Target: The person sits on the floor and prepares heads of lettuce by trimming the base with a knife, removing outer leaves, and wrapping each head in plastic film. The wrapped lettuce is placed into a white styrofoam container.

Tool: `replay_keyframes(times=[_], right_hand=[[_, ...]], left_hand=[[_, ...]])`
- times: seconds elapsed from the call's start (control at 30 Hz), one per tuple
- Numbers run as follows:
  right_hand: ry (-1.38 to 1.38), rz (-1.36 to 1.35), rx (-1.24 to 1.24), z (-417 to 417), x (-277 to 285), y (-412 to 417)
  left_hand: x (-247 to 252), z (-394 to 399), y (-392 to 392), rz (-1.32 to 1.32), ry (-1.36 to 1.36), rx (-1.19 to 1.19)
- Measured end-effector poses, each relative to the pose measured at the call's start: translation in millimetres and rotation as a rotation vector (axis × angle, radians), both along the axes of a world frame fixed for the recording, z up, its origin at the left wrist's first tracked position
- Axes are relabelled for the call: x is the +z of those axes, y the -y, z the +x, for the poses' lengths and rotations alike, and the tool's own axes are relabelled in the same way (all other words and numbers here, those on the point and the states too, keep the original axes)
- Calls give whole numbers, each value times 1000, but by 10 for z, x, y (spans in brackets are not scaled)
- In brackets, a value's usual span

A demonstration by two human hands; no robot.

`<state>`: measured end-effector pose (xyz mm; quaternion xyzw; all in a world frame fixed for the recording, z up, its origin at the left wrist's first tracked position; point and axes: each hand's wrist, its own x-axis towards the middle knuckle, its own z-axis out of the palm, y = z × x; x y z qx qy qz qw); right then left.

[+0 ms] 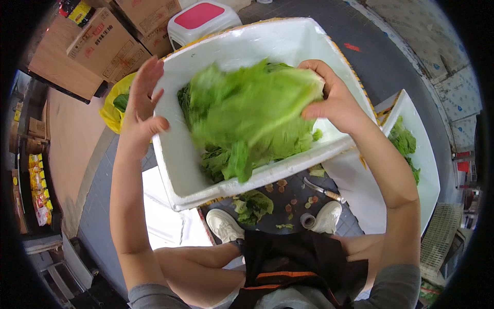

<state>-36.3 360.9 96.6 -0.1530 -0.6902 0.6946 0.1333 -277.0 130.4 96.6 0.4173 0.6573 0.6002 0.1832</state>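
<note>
My right hand (334,100) grips a leafy green lettuce head (254,104) by its pale stem end. The leaves are blurred and spread over a white foam box (247,185) with more greens (216,160) in it. At the box's left rim my left hand (144,104) is raised, empty, with thumb and fingers apart. On the floor between my shoes lie a curved knife with a wooden handle (324,190), loose green leaves (252,206), cut stem pieces (281,185) and a roll of tape (307,220).
A second foam box (424,154) with greens stands at the right. Cardboard boxes (112,46) and a white stool with a pink top (200,17) are beyond the box. A yellow plastic bag (112,104) sits at the left, near a shelf of packets (39,189).
</note>
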Motion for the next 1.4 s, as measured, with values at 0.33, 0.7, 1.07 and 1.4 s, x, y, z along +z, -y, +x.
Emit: replay_keyframes(times=[0.33, 0.7, 1.07, 1.4], right_hand=[[-73, 886, 71, 741, 959, 966], [176, 578, 92, 1403, -892, 1071], [964, 1124, 418, 2778, -2872, 1731], [231, 561, -146, 2309, -1608, 1422]], left_hand=[[415, 1690, 156, -45, -395, -221], [-84, 2168, 1455, 69, 502, 167], [-358, 2177, 1937, -87, 433, 392], [-293, 2577, 1442, -55, 864, 385]])
